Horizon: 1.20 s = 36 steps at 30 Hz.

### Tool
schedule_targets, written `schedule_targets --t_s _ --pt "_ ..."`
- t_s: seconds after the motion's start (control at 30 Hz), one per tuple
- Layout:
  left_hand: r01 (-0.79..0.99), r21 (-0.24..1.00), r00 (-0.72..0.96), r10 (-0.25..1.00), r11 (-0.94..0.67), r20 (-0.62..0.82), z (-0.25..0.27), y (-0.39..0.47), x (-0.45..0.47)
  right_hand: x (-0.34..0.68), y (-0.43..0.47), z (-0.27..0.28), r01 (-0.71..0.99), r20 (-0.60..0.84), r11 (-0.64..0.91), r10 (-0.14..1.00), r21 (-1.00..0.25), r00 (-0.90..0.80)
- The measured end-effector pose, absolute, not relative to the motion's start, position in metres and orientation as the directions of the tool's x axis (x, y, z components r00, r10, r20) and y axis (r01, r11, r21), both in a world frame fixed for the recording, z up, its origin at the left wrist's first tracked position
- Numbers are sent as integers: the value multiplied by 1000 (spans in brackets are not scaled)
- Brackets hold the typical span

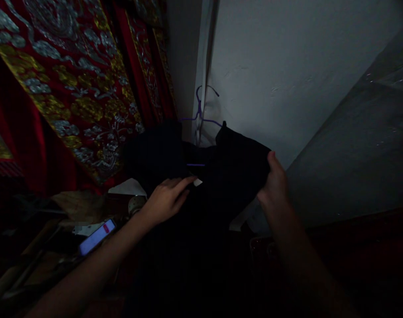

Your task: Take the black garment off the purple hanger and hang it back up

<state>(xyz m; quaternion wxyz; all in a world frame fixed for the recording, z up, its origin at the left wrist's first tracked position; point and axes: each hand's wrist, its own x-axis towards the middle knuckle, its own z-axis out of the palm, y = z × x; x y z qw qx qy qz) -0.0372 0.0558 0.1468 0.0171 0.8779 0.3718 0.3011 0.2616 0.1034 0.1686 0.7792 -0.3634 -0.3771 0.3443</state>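
Observation:
A dark, nearly black garment (241, 163) with short sleeves or broad shoulders hangs on a thin purple hanger (199, 110). My left hand (166, 201) is at the front below the neckline, its fingers closed on the cloth with the index finger reaching forward. A small white tag or patch (198, 181) shows at that fingertip. My right hand (275, 183) grips the garment's right outer edge, thumb on top and the other fingers mostly hidden behind. Deep shadow swallows the lower part of the garment.
Red cloth with gold and silver embroidery (89, 101) hangs at the left. A pale wall (287, 57) stands behind, with a narrow white strip (204, 48) by the hanger. A lit phone (97, 237) lies among clutter at lower left. Translucent sheeting (363, 145) covers the right side.

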Motion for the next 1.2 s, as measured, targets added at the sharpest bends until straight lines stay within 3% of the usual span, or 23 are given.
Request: schedule_targets --t_s 0.1,0.17,0.43,0.53,0.63,0.7,0.83,0.87,0.93,1.0,1.03,1.1,1.2 --pt "755 248 519 785 -606 337 120 61 -25 264 84 154 -301 210 436 798 -848 565" --pt "839 210 436 850 -503 295 111 63 -19 264 79 150 -294 190 429 784 -854 591" --pt "956 137 221 944 -259 244 114 56 -33 272 91 149 -177 335 536 718 -826 610" --pt "922 201 285 932 -330 223 110 50 -47 272 96 142 -172 341 543 712 -822 614" --pt "795 339 416 859 -503 300 102 40 -53 268 95 131 -188 283 507 709 -841 646" --pt "704 401 437 803 -586 406 96 33 -49 262 85 120 -105 290 510 633 -854 718" --pt "578 473 351 726 -665 592 84 21 -27 235 39 92 219 447 498 403 -839 798" --pt "556 496 312 721 -666 619 82 19 -20 224 27 85 221 442 479 416 -849 795" --pt "523 541 232 721 -659 653 77 15 -8 199 10 73 152 386 390 639 -908 666" --pt "490 581 159 723 -649 673 74 12 0 172 3 65 116 270 244 897 -963 349" --pt "472 600 130 724 -646 677 72 10 3 160 3 62 127 208 184 953 -975 219" --pt "437 635 83 732 -637 677 71 6 6 141 9 59 152 145 129 984 -980 103" --pt "393 690 36 761 -607 648 73 0 7 128 14 57 132 178 162 976 -978 124"
